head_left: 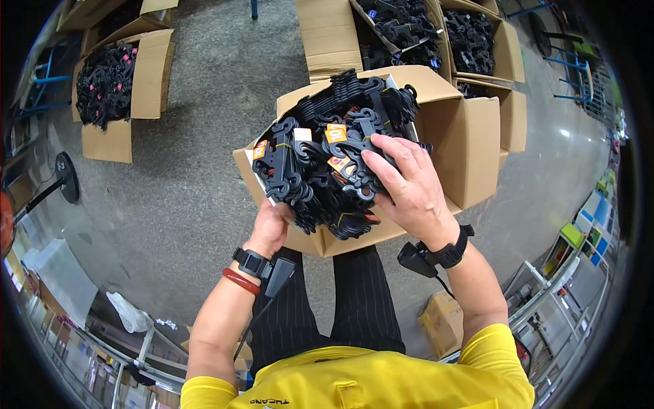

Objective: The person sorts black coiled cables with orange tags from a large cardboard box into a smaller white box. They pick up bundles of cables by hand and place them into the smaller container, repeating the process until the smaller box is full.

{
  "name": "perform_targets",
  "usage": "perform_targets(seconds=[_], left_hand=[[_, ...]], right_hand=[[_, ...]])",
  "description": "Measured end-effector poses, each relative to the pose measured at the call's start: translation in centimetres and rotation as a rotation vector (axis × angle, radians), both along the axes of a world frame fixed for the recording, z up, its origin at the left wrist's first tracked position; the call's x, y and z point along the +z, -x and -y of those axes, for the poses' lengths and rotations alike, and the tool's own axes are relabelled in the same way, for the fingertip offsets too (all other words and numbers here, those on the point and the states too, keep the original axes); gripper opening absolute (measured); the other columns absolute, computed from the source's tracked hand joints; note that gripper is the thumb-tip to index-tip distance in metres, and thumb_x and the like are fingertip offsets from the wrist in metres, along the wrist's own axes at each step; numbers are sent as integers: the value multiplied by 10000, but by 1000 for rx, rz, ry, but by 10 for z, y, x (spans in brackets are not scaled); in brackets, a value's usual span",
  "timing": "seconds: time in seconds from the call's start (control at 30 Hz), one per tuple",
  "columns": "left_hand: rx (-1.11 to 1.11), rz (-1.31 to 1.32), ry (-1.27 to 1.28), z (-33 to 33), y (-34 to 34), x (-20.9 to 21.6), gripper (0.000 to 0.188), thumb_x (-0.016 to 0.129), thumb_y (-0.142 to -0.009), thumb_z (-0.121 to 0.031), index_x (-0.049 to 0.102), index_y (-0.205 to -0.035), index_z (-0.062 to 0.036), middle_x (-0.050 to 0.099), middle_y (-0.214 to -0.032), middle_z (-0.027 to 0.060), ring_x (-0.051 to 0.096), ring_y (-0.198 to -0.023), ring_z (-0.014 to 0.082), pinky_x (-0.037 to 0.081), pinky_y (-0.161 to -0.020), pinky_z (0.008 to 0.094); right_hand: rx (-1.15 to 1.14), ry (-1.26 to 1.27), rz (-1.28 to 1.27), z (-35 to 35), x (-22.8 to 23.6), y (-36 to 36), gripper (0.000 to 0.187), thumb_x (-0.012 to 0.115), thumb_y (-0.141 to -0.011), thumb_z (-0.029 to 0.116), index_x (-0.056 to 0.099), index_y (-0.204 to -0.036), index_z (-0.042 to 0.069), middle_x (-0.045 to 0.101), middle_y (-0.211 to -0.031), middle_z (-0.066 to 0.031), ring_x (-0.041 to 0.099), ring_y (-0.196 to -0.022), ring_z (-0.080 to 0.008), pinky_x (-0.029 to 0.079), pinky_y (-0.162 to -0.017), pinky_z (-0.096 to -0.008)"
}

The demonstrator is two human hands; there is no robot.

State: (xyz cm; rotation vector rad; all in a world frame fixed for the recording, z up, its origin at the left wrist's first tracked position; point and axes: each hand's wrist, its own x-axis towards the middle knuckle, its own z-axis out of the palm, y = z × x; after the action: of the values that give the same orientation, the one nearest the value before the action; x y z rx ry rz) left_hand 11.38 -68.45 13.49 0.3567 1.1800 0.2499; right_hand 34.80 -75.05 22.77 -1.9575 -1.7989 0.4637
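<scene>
A worker in a yellow shirt (381, 378) is standing over an open cardboard carton (470, 160), with a white-edged box (271, 200) of black hangers (310, 194) spanning its mouth. Whether the box is resting on the carton or hanging just above it cannot be told.

The right hand (415, 187) is lying nearest to the topmost bundle (355, 176), which is sitting just to its left and slightly farther from the body; the fingers are spreading across the bundle's right side and touching it, the thumb standing apart on the near side. Whether they are gripping or merely resting is not clear.

The left hand (270, 225) is meeting the box at its near left corner, well apart from that bundle, its fingertips hiding beneath the load, so how tightly they are closing cannot be told.

The far row of hangers is running aslant, from the left up toward the right and away from the worker. Orange tags (336, 133) are showing among the hangers, and another carton (151, 75) is standing on the floor (211, 102) at upper left.
</scene>
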Motion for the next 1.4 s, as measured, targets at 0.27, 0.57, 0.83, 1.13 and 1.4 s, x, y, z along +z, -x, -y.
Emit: perform_targets(seconds=[0.27, 0.57, 0.83, 1.13, 1.4], left_hand=[[-13, -1, 19, 2, 5, -6, 445, 390, -669, 92, 505, -1075, -46, 561, -906, 23, 530, -792, 156, 438, -694, 275], [34, -6, 24, 6, 2, -8, 395, 382, -676, 92, 525, -1021, -39, 567, -866, 23, 533, -758, 156, 433, -654, 263], [58, 11, 27, 8, 2, -10, 407, 375, -654, 99, 526, -1010, -29, 572, -901, 36, 549, -827, 182, 452, -732, 300], [43, -45, 67, 6, 0, -2, 390, 379, -675, 90, 532, -1010, -40, 572, -906, 33, 545, -815, 176, 441, -741, 287], [66, 1, 13, 16, 5, -14, 387, 401, -690, 78, 535, -1032, -43, 581, -891, 23, 532, -766, 157, 423, -689, 272]], right_hand=[[-263, -208, -506, 5, 15, -27, 396, 584, -698, -97, 534, -1075, 11, 561, -1105, -151, 541, -1031, -272, 410, -907, -339], [-655, -363, -919, 40, 12, -28, 390, 602, -825, 17, 447, -1183, 0, 552, -1120, -80, 521, -992, -135, 405, -884, -264], [-784, -281, -756, 59, 9, -22, 353, 613, -827, 46, 471, -1147, -1, 568, -1032, -45, 523, -929, -110, 409, -851, -244], [-856, -262, -749, 46, -2, -47, 256, 613, -848, 127, 519, -1055, 9, 573, -872, 6, 510, -725, -57, 425, -635, -192], [-768, -215, -557, 32, -15, -45, 290, 615, -842, 105, 507, -1093, 9, 574, -924, -18, 526, -840, -96, 427, -762, -230]])
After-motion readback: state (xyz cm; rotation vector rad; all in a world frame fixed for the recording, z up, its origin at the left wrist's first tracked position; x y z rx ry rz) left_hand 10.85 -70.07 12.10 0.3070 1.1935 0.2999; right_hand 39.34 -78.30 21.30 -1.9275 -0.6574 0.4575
